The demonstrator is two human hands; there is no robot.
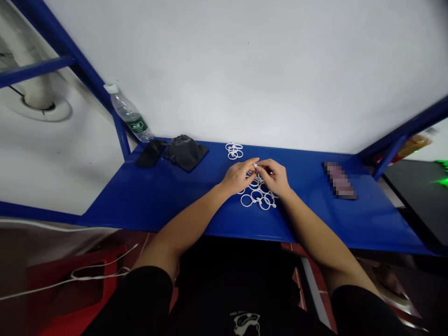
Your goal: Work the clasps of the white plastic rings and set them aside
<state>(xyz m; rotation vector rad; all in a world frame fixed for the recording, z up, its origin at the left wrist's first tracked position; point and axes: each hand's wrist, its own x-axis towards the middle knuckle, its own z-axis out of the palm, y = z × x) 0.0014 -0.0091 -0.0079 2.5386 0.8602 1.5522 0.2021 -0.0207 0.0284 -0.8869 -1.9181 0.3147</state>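
Blue metal shelf (157, 196) against a plain white wall (245, 70), seen from a seated spot. Both hands meet mid-shelf, fingertips close together. Left hand (238, 176) and right hand (275, 177) each pinch the same small white piece (255, 165) between thumb and fingers, held just above the surface; it is too small to tell its exact shape. Right under the hands and a bit nearer the body is a ring cluster (258, 199) of white plastic loops lying flat on the shelf, partly hidden by the fingers. Can't tell if the pinched piece is joined to it. Beyond the hands, slightly left and close to the wall, is a second ring pile (234, 150), clear of both hands. Further left of the left hand is a crumpled black pouch (185, 151), with a flat black item (150, 153) just beside it. Past that a water bottle (128, 113) with a green label leans on the blue frame post. Right of the right hand, well apart, lies a flat dark device (339, 179), blurred out. Below the left forearm, off the shelf, is a red stool (70, 280) with a white cable (94, 273) across it.
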